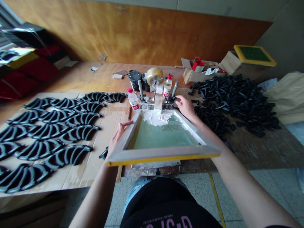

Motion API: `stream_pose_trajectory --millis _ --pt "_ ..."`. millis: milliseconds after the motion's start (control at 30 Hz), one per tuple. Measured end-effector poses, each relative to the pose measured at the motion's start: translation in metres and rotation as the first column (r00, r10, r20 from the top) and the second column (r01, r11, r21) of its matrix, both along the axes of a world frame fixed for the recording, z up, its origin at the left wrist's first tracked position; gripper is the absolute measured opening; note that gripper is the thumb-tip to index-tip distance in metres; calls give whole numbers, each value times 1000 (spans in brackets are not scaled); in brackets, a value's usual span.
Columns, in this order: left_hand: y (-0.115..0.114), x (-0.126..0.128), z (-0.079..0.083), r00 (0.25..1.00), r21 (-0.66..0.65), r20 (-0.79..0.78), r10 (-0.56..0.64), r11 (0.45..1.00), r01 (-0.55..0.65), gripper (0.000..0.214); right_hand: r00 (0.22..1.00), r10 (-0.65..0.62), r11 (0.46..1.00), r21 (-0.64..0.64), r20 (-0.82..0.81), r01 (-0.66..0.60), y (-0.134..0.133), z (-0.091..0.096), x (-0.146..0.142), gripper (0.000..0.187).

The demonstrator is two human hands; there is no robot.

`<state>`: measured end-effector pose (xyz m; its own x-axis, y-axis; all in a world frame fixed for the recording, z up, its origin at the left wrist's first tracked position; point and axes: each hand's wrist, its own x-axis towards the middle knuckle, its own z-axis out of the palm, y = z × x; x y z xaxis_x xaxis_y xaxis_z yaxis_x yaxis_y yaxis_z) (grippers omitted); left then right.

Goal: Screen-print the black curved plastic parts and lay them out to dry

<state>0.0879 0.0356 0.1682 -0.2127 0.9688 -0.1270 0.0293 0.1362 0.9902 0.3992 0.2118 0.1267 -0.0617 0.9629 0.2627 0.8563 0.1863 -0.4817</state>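
Hands on a wooden screen-printing frame (163, 157): the left hand (120, 136) curls over the frame's left rail, while the right hand (186, 107) lies with fingers extended at the far right corner, its grip impossible to judge. The frame appears raised at the front, its far edge held in a metal hinge clamp (154, 103) on the wooden workbench (95, 74). It looks light and stiff, best held by its bare rails, since the white ink (154, 117) on the pale green mesh (163, 136) seems wet and the mesh thin. Whatever lies beneath the mesh is hidden. To the left, rows of black arched moulded parts (66, 155) lie on a cardboard sheet (102, 171); to the right sits a loose heap of black parts (237, 101). Beyond stand two capped plastic bottles (133, 98), a tape roll (155, 76) and a spare yellow-edged screen (254, 54).
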Motion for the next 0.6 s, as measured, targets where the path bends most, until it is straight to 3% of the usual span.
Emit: stream_pose_trajectory --millis 100,200,267,333,400,467,567,600 --pt "30 9 16 991 152 137 14 988 -35 56 997 -43 997 -73 -71 38 -24 -31 18 24" --pt "44 19 15 964 147 251 89 981 -129 55 974 221 970 -92 -49 -224 -58 -65 0 26" --pt "37 30 -1 948 81 290 128 984 -158 54 931 365 927 -104 20 -361 -78 -79 -21 35" --pt "18 44 -27 945 -102 323 57 994 -25 56 924 373 924 -123 85 -362 -95 -82 -43 27" --pt "-4 60 -56 914 -329 402 -41 926 187 59 937 329 942 -102 116 -319 -115 -77 -63 15" --pt "-24 71 -79 872 -440 487 -42 851 287 57 906 405 914 -43 126 -402 -137 -71 -80 14" --pt "-44 55 -104 880 -486 467 81 855 179 44 750 655 754 0 93 -657 -163 -69 -83 20" --pt "-50 39 -112 902 -499 412 126 860 108 42 735 675 737 -12 63 -676 -167 -71 -73 24"
